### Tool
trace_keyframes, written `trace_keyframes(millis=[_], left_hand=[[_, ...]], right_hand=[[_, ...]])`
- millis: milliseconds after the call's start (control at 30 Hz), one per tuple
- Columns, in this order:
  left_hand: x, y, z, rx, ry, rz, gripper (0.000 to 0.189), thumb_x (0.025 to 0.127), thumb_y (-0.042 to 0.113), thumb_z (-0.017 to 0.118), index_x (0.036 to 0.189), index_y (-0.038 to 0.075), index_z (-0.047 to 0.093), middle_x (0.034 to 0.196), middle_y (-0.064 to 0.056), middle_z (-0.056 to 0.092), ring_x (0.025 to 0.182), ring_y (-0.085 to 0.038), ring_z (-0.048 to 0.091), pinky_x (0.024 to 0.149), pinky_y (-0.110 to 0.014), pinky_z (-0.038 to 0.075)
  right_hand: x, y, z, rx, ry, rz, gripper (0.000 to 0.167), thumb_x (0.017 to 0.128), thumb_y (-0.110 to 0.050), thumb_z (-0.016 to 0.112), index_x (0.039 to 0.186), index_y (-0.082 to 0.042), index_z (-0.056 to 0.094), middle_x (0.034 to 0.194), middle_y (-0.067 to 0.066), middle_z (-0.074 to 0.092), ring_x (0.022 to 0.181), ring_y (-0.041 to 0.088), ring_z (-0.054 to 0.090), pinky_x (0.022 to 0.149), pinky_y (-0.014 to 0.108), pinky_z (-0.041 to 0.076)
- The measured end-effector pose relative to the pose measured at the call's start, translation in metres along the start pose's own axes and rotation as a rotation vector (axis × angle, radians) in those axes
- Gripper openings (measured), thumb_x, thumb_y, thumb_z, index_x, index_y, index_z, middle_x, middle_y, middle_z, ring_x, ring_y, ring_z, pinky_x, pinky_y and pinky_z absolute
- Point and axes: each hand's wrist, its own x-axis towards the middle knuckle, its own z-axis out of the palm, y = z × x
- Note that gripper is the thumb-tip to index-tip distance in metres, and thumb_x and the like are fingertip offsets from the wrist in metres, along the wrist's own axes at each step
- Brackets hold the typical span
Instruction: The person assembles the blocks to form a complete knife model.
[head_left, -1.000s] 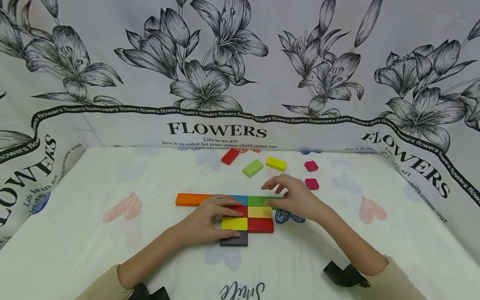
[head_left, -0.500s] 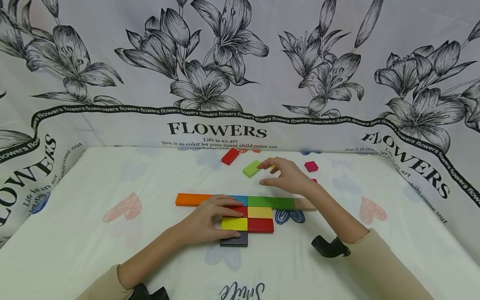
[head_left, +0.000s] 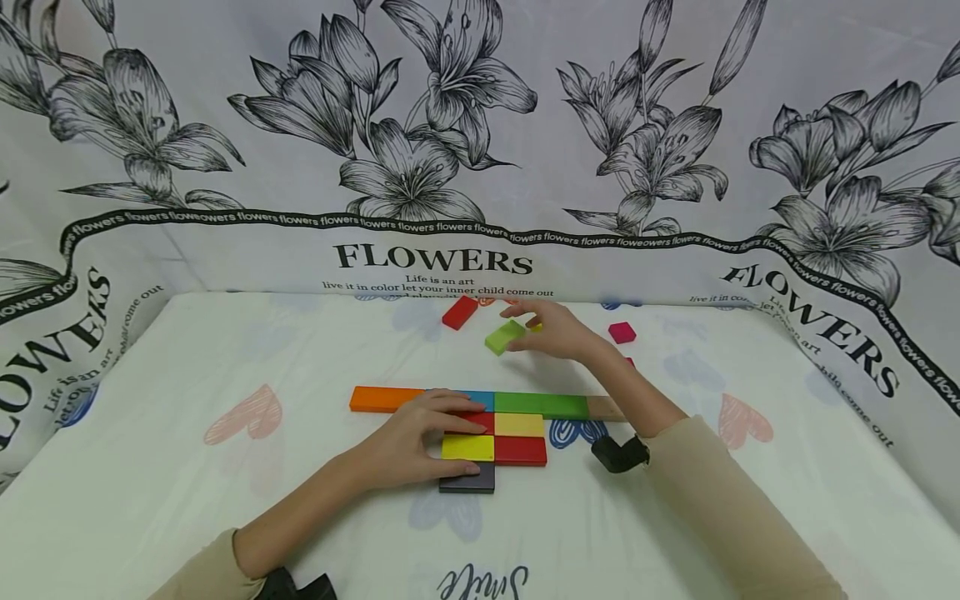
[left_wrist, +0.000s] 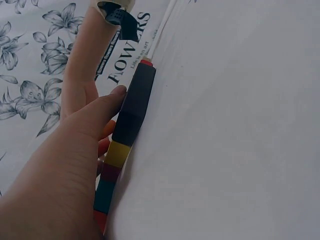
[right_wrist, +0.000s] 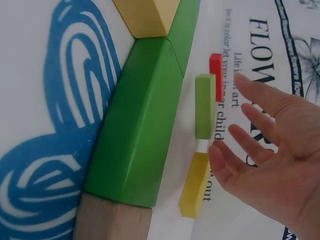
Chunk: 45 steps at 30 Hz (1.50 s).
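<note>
My left hand (head_left: 412, 442) rests on a flat arrangement of coloured wooden blocks, its thumb on the dark grey block (head_left: 467, 482) and its fingers over the red and blue blocks. Yellow (head_left: 468, 448), red (head_left: 520, 451) and pale yellow (head_left: 519, 425) blocks lie beside it. A long row behind runs from an orange block (head_left: 375, 399) to a green block (head_left: 542, 406) and a plain wood block (head_left: 603, 407). My right hand (head_left: 558, 331) reaches over a loose light green block (head_left: 503, 337), thumb and fingers spread around it. The hand partly hides a loose yellow block (right_wrist: 195, 185).
A loose red block (head_left: 460, 313) lies at the back, left of the light green one. Right of the right hand is a crimson piece (head_left: 622, 332), with another mostly hidden by the forearm. A flower-printed cloth (head_left: 637, 275) rises behind the white bed-like surface (head_left: 315, 350).
My right hand has left the green end of the row and moved away and slightly left, to the loose light green block. The left hand and the arranged blocks have stayed put.
</note>
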Motion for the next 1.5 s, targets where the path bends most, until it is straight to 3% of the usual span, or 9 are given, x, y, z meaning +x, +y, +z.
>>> trace_keyframes(millis=[233, 467, 533, 733, 867, 1100, 1500], left_hand=[[0.000, 0.000, 0.000, -0.005, 0.004, 0.006, 0.044, 0.086, 0.037, 0.088, 0.127, 0.025, 0.079, 0.147, 0.007, 0.064, 0.142, -0.023, 0.049, 0.115, -0.057, 0.043], [0.001, 0.000, 0.001, -0.006, -0.005, 0.000, 0.044, 0.087, 0.038, 0.088, 0.128, 0.026, 0.079, 0.147, 0.008, 0.063, 0.143, -0.023, 0.048, 0.116, -0.059, 0.042], [0.001, 0.001, 0.001, -0.007, -0.008, -0.006, 0.044, 0.087, 0.038, 0.087, 0.128, 0.026, 0.079, 0.147, 0.008, 0.062, 0.143, -0.022, 0.048, 0.116, -0.059, 0.042], [0.001, 0.001, 0.000, -0.004, -0.007, -0.005, 0.044, 0.086, 0.038, 0.088, 0.128, 0.026, 0.079, 0.147, 0.008, 0.063, 0.143, -0.022, 0.048, 0.115, -0.058, 0.042], [0.000, 0.001, 0.000, -0.009, -0.004, -0.008, 0.044, 0.086, 0.037, 0.088, 0.128, 0.026, 0.079, 0.147, 0.008, 0.063, 0.142, -0.022, 0.048, 0.115, -0.058, 0.043], [0.000, 0.001, 0.000, -0.011, 0.002, -0.007, 0.043, 0.086, 0.038, 0.088, 0.127, 0.026, 0.079, 0.147, 0.008, 0.063, 0.142, -0.021, 0.049, 0.115, -0.058, 0.043], [-0.001, 0.000, 0.000, -0.003, 0.005, 0.002, 0.043, 0.087, 0.038, 0.087, 0.127, 0.025, 0.079, 0.147, 0.007, 0.063, 0.142, -0.022, 0.049, 0.115, -0.059, 0.043]], right_hand=[[0.016, 0.004, 0.003, 0.016, -0.048, 0.003, 0.066, 0.092, -0.017, 0.083, 0.151, -0.007, 0.057, 0.154, 0.015, 0.057, 0.133, 0.041, 0.058, 0.112, 0.049, 0.050], [0.021, 0.007, 0.008, -0.027, -0.062, 0.054, 0.058, 0.090, -0.019, 0.085, 0.144, -0.010, 0.065, 0.173, 0.010, 0.030, 0.135, 0.039, 0.054, 0.113, 0.046, 0.048], [0.020, 0.007, 0.009, -0.037, -0.057, 0.068, 0.056, 0.090, -0.020, 0.085, 0.142, -0.010, 0.067, 0.173, 0.010, 0.030, 0.132, 0.038, 0.054, 0.111, 0.044, 0.049], [0.021, 0.006, 0.011, -0.050, -0.033, 0.116, 0.047, 0.090, -0.021, 0.085, 0.133, -0.009, 0.072, 0.143, 0.010, 0.064, 0.119, 0.031, 0.056, 0.099, 0.036, 0.052], [0.023, 0.007, 0.011, -0.078, -0.024, 0.123, 0.040, 0.091, -0.020, 0.084, 0.129, -0.008, 0.075, 0.128, 0.010, 0.069, 0.115, 0.029, 0.057, 0.096, 0.035, 0.053], [0.024, 0.008, 0.008, -0.126, -0.020, 0.107, 0.038, 0.092, -0.024, 0.083, 0.126, -0.008, 0.075, 0.122, 0.011, 0.068, 0.114, 0.028, 0.057, 0.094, 0.036, 0.052], [0.017, 0.007, 0.004, -0.115, 0.010, 0.028, 0.038, 0.092, -0.023, 0.083, 0.124, -0.006, 0.076, 0.120, 0.014, 0.070, 0.115, 0.029, 0.058, 0.094, 0.039, 0.052]])
